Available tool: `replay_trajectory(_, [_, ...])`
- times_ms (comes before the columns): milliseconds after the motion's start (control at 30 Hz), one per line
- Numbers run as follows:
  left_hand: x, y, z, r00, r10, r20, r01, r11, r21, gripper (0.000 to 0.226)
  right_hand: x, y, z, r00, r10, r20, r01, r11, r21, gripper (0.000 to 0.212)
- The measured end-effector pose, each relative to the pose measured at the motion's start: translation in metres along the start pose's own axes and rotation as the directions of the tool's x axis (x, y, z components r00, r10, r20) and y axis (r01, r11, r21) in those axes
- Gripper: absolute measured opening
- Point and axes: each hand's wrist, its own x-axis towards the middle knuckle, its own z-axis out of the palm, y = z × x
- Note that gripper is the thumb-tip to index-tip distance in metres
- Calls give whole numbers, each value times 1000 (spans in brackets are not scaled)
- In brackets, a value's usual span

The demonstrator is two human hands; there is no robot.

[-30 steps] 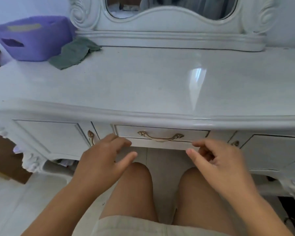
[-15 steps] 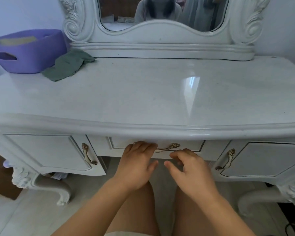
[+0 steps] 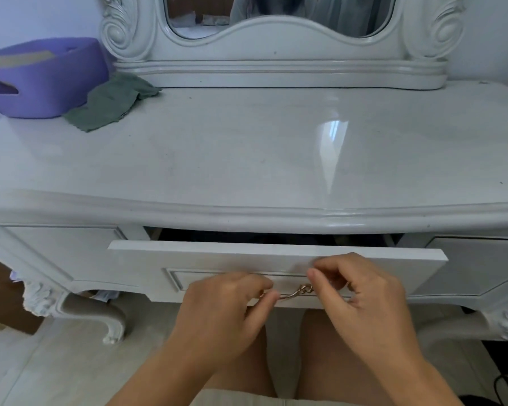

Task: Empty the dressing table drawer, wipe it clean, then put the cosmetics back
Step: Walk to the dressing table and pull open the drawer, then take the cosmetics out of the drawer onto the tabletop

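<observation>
No readable writing. L hand [image 3: 217, 309] pinches gold handle [image 3: 295, 292] of the part-open drawer [image 3: 206, 259]. R hand [image 3: 361, 300] curled at handle's right end; grip unclear.

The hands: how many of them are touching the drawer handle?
2. The left hand pinches the handle at its left part; the right hand holds its right end. Some fingers are hidden.

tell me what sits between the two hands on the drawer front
In the head view, the gold drawer handle spans the gap between the left hand and the right hand.
</observation>
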Motion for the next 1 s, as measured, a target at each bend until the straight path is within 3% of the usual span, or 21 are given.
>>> replay_trajectory(67, [-6, -5, -7, 977, 50, -209, -57, 998, -32, 22, -2, -4, -6, 999, -28, -39, 28, 1000, -4, 24])
replay_trajectory(133, [-4, -12, -14, 962, 44, -270, -33, 998, 46, 32, -1, -6, -10, 994, -56, -90, 53, 998, -35, 25])
replay_trajectory(300, [0, -17, -21, 978, -110, -176, 122, 991, 62, 43, 7, -6, -13, 996, -54, -65, 43, 986, -159, 39])
replay_trajectory(633, [-1, -6, -39, 989, -103, -110, 118, 982, 144, 28, 0, -23, -32, 989, 62, 134, -37, 983, -181, 32])
replay_trajectory(1000, [-44, 9, -46, 981, -192, -22, 193, 962, 193, 36, -37, -50, -55, 935, 171, 311, -57, 937, -344, 38])
